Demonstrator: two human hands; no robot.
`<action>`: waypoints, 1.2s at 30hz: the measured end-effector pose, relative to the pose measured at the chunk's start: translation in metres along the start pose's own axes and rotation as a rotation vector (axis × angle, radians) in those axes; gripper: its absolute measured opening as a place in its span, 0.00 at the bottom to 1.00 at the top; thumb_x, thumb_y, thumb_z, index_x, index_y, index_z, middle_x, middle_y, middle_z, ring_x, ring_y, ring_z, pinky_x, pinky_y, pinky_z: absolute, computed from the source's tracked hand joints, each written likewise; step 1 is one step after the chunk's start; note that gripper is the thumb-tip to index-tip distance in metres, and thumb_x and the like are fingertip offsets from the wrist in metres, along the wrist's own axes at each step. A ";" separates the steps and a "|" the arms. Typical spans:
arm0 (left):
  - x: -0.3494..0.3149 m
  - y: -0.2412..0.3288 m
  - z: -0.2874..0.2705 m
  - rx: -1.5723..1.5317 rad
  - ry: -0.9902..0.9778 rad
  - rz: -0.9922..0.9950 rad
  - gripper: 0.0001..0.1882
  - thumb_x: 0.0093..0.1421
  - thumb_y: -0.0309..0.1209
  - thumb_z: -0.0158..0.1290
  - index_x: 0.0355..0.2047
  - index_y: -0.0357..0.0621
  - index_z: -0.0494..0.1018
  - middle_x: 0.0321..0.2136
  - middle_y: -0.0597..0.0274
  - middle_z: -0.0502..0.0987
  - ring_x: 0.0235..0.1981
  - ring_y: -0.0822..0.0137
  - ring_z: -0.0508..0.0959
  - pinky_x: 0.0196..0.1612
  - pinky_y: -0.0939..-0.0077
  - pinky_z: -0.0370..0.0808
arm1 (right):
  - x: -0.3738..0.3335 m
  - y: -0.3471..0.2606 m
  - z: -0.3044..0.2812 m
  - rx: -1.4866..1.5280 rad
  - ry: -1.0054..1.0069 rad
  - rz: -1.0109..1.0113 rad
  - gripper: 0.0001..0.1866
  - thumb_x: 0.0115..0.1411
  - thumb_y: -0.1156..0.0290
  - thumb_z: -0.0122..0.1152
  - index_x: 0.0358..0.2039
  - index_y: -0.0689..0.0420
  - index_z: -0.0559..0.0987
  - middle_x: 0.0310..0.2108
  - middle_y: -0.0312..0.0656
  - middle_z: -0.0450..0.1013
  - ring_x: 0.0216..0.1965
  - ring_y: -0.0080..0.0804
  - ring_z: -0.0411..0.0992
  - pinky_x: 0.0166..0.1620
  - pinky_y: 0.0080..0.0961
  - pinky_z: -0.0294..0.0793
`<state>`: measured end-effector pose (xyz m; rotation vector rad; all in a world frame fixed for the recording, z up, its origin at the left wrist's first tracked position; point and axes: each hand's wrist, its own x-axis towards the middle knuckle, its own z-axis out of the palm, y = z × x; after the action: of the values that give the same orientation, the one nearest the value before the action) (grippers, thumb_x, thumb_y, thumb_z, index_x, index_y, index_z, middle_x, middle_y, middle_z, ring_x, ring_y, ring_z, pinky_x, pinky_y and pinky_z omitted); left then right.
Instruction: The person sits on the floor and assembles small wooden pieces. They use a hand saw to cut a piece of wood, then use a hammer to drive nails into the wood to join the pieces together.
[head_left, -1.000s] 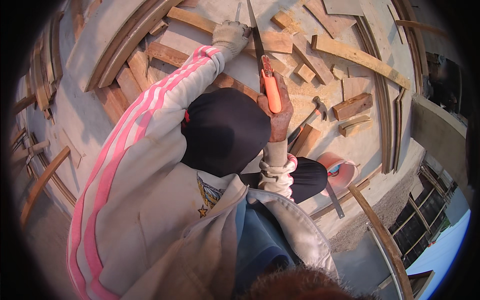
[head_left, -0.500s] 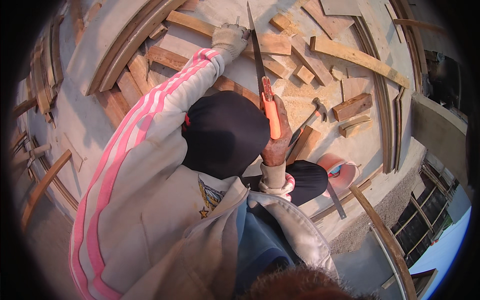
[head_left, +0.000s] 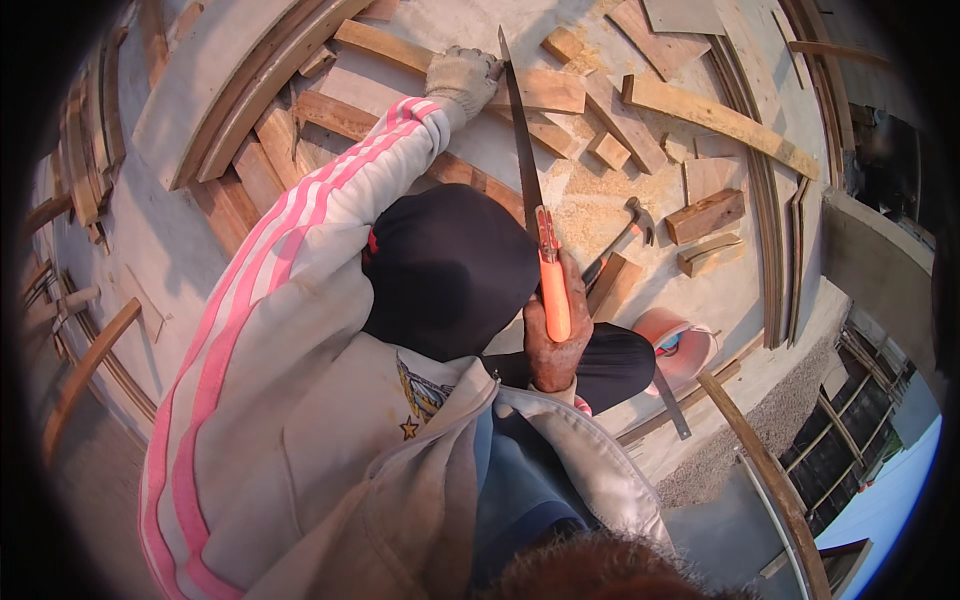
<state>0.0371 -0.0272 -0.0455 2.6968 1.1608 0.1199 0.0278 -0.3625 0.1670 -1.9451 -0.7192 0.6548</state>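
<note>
My right hand [head_left: 556, 345], bare, is wrapped round the orange handle of a handsaw [head_left: 526, 150]. The saw's long narrow blade points away from me and lies across a wooden board [head_left: 540, 90]. Just left of the blade my left hand [head_left: 463, 78], in a pale knitted glove, is closed over the wood there. That timber [head_left: 385, 45] shows again on the hand's left side, though the glove hides the part between. Under the board run more wooden pieces, one of them a reddish length [head_left: 340, 115].
Sawdust [head_left: 590, 205] and several offcuts cover the floor beyond my knees. To the right lie a hammer [head_left: 632, 225], a short block [head_left: 705, 215], a long plank [head_left: 720, 125] and a metal ruler [head_left: 672, 405]. A pink bucket [head_left: 685, 345] stands by my right knee.
My right hand has drawn the saw back toward me, so the handle sits lower and less of the blade reaches past the board. My left hand stays in place.
</note>
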 end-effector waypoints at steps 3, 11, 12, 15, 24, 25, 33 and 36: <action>-0.001 -0.001 0.003 -0.032 0.001 -0.016 0.23 0.75 0.50 0.44 0.45 0.52 0.85 0.45 0.62 0.85 0.51 0.53 0.80 0.55 0.50 0.75 | -0.051 0.011 -0.023 -0.047 -0.011 0.088 0.35 0.57 0.81 0.58 0.68 0.63 0.73 0.61 0.52 0.78 0.57 0.41 0.80 0.60 0.32 0.78; 0.000 0.005 0.003 -0.024 0.006 -0.028 0.21 0.73 0.50 0.47 0.41 0.53 0.86 0.42 0.60 0.86 0.49 0.52 0.82 0.53 0.51 0.77 | 0.060 0.020 0.038 0.206 0.016 0.014 0.33 0.59 0.81 0.58 0.68 0.63 0.72 0.60 0.53 0.78 0.56 0.42 0.79 0.61 0.34 0.74; -0.001 0.000 0.002 -0.005 0.036 -0.046 0.21 0.73 0.50 0.47 0.41 0.53 0.86 0.42 0.60 0.86 0.49 0.52 0.82 0.53 0.51 0.77 | 0.040 0.024 0.030 0.150 0.044 -0.061 0.34 0.58 0.83 0.57 0.68 0.63 0.73 0.60 0.53 0.79 0.59 0.42 0.79 0.65 0.35 0.72; -0.002 -0.004 0.002 -0.025 0.004 -0.049 0.21 0.73 0.49 0.47 0.43 0.50 0.84 0.45 0.59 0.85 0.51 0.52 0.80 0.54 0.50 0.76 | -0.031 -0.014 -0.014 -0.023 -0.017 0.179 0.37 0.55 0.83 0.55 0.69 0.61 0.73 0.57 0.51 0.81 0.60 0.41 0.79 0.65 0.34 0.73; -0.003 -0.003 0.014 0.018 0.076 0.011 0.22 0.73 0.50 0.47 0.40 0.53 0.87 0.40 0.58 0.87 0.47 0.53 0.83 0.52 0.53 0.77 | 0.081 0.032 0.050 0.129 0.020 -0.060 0.32 0.60 0.80 0.60 0.67 0.64 0.73 0.58 0.54 0.79 0.47 0.37 0.81 0.55 0.31 0.78; -0.005 -0.002 0.014 -0.013 0.040 -0.013 0.22 0.73 0.50 0.48 0.40 0.51 0.86 0.41 0.58 0.86 0.49 0.52 0.82 0.52 0.52 0.77 | 0.053 0.023 0.036 0.112 0.029 -0.006 0.32 0.60 0.80 0.59 0.68 0.64 0.73 0.58 0.54 0.79 0.48 0.36 0.81 0.56 0.31 0.78; 0.003 0.002 0.000 -0.027 0.038 0.026 0.21 0.73 0.49 0.47 0.42 0.53 0.86 0.42 0.58 0.86 0.50 0.51 0.82 0.52 0.51 0.77 | 0.061 0.023 0.035 0.113 0.008 0.006 0.33 0.59 0.80 0.59 0.68 0.62 0.74 0.59 0.53 0.78 0.52 0.36 0.81 0.59 0.31 0.77; 0.000 0.003 0.000 -0.004 0.025 0.019 0.21 0.74 0.50 0.47 0.42 0.55 0.86 0.42 0.58 0.86 0.49 0.51 0.83 0.53 0.51 0.77 | 0.085 0.035 0.050 0.141 0.015 -0.091 0.33 0.60 0.78 0.60 0.69 0.61 0.73 0.60 0.51 0.78 0.53 0.38 0.80 0.58 0.32 0.77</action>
<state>0.0391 -0.0290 -0.0452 2.7107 1.1411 0.1595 0.0590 -0.2866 0.1011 -1.7758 -0.7285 0.6179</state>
